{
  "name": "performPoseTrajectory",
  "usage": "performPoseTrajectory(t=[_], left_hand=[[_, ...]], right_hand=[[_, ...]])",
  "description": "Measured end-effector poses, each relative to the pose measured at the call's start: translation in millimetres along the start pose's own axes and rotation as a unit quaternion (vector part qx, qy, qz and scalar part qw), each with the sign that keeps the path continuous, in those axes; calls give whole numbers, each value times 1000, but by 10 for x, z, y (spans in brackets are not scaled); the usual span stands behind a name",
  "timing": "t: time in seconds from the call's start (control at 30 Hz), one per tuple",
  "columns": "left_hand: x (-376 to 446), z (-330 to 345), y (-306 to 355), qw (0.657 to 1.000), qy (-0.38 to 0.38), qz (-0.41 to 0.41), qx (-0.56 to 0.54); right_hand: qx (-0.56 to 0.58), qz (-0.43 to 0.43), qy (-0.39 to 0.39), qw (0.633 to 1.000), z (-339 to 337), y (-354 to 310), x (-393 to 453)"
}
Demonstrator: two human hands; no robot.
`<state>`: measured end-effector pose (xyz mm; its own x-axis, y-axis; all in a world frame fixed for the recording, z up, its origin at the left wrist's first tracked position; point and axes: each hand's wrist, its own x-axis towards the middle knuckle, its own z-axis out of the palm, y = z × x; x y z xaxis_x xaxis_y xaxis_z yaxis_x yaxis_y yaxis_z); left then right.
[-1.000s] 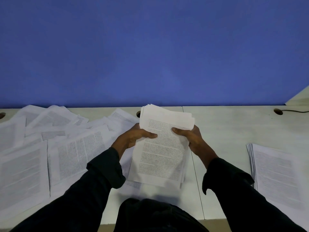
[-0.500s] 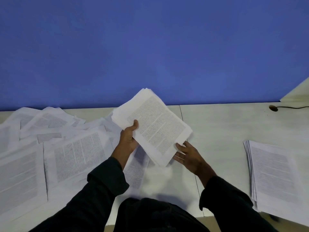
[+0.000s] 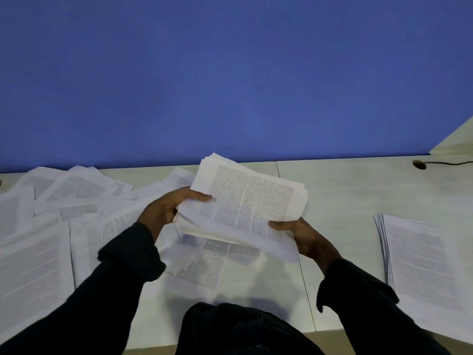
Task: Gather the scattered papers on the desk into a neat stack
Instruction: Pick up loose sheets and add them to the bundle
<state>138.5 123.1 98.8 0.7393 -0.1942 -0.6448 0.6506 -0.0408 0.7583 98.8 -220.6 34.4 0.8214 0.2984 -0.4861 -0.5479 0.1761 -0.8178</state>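
Both hands have turned the thick sheaf of white printed pages [image 3: 245,203] since half a second ago, and now it lies wide across, tilted, lifted clear above the pale desk [image 3: 345,190]. Left hand [image 3: 166,208] grips the sheaf's left edge, thumb stretched flat over the top page, fingers curled beneath. Right hand [image 3: 304,237] clamps the near right corner, thumb on top, dark sleeve [image 3: 358,301] behind it. Edges of the sheaf are ragged, not squared. Beneath it, one loose printed sheet [image 3: 204,265] lies flat. Left of that, scattered white pages [image 3: 51,226] overlap in a messy spread. Far right, a flat pile of printed paper [image 3: 422,254] rests on the desk, well apart. Behind, a plain blue wall [image 3: 230,73].
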Motion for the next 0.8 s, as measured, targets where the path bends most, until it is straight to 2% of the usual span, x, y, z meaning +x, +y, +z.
performPoseTrajectory(t=[0.07,0.13,0.23,0.3,0.4,0.47,0.53,0.67,0.73,0.8], left_hand=[[48,26,-14,998,-13,16,68],[109,-48,-96,997,9,29,73],[168,-59,-325,993,100,69,4],[194,161,-506,985,115,107,-76],[175,601,-805,975,102,122,-156],[146,779,-952,977,71,92,-178],[121,736,-953,979,59,66,-181],[20,105,-566,978,67,51,-193],[-60,-134,-331,990,16,15,-142],[-101,-86,-198,997,-38,-8,-60]], right_hand=[[6,-14,5,1000,33,-35,3],[58,-2,14,998,-31,-30,-32],[186,45,29,981,-58,93,-97],[243,59,35,968,83,200,-89],[229,-2,90,969,435,235,19],[205,-44,156,965,559,216,86],[170,-63,177,967,519,203,83],[108,-75,72,989,185,151,-51],[81,-66,5,995,97,95,-80],[59,-59,-35,996,137,49,-78]])
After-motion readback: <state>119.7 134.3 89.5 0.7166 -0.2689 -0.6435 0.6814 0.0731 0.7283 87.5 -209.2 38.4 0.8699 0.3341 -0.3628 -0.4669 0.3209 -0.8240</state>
